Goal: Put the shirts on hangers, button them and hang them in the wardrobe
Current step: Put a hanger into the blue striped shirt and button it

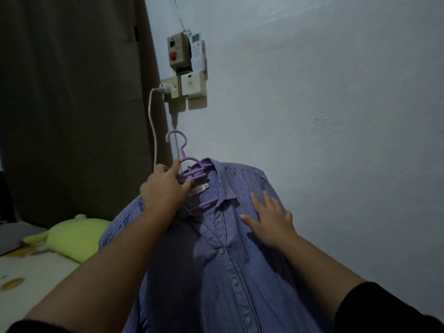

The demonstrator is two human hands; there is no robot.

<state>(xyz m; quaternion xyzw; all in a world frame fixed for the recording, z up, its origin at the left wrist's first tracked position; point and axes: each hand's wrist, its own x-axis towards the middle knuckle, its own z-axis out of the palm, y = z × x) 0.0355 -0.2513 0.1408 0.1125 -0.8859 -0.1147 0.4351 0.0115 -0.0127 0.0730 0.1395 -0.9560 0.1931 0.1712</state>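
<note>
A blue-and-white striped shirt [216,272] hangs on a purple plastic hanger [189,169], held up in front of a pale wall. Its placket buttons are fastened below the collar, and the collar itself lies open. My left hand [163,188] grips the hanger at the base of its hook. Fingers spread, my right hand [269,219] lies flat against the shirt's right shoulder and chest. The hanger's hook points up and rests on nothing.
A wall switch box and socket [183,68] with a white cable [152,126] sit just above the hook. A dark curtain [72,104] hangs at the left. Below it a green plush toy [74,236] lies on a white bed surface [36,277].
</note>
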